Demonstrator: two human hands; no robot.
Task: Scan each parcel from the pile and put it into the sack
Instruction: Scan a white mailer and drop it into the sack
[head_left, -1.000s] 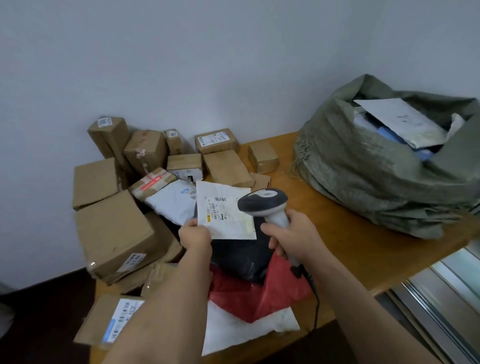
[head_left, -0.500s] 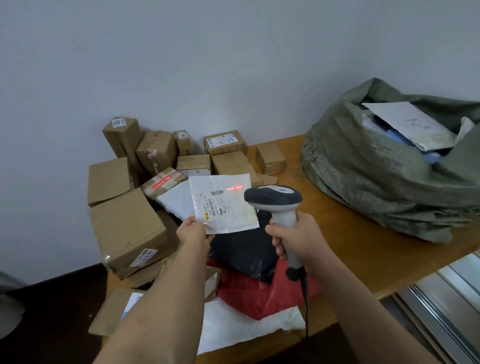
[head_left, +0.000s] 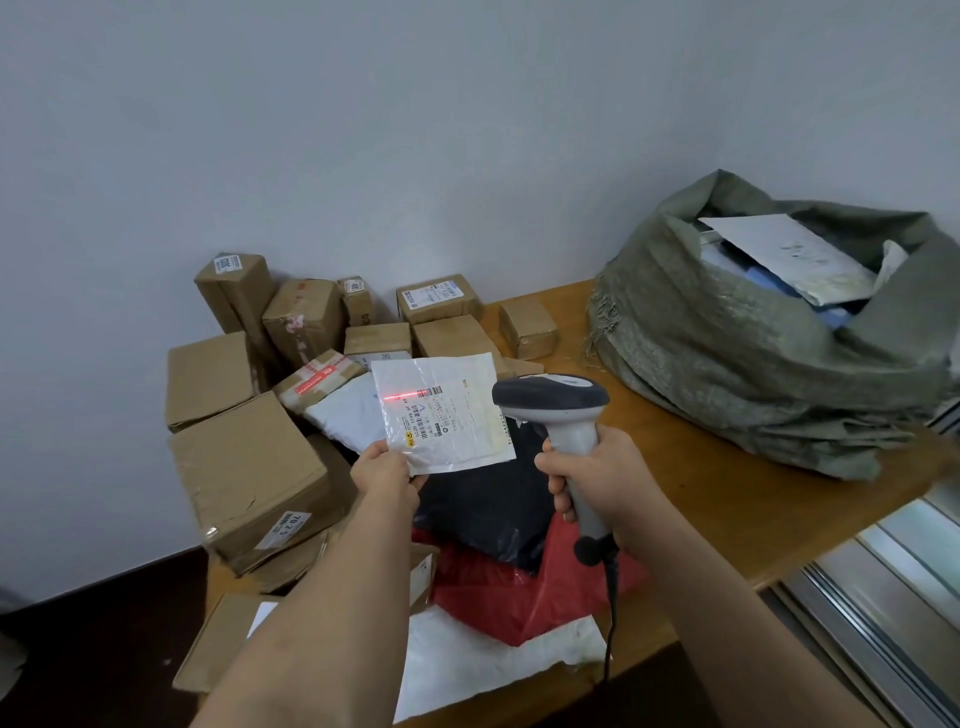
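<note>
Head view: a flat white parcel (head_left: 444, 411) is pinched at its lower-left corner by the left hand (head_left: 385, 473), raised above the pile. The scanner (head_left: 563, 431) is gripped by the right hand (head_left: 605, 475), its red line cast across the parcel's label.

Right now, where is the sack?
In the head view, the green sack sits open on the far right of the wooden table, against the wall, right of the scanner in the right hand.
</note>
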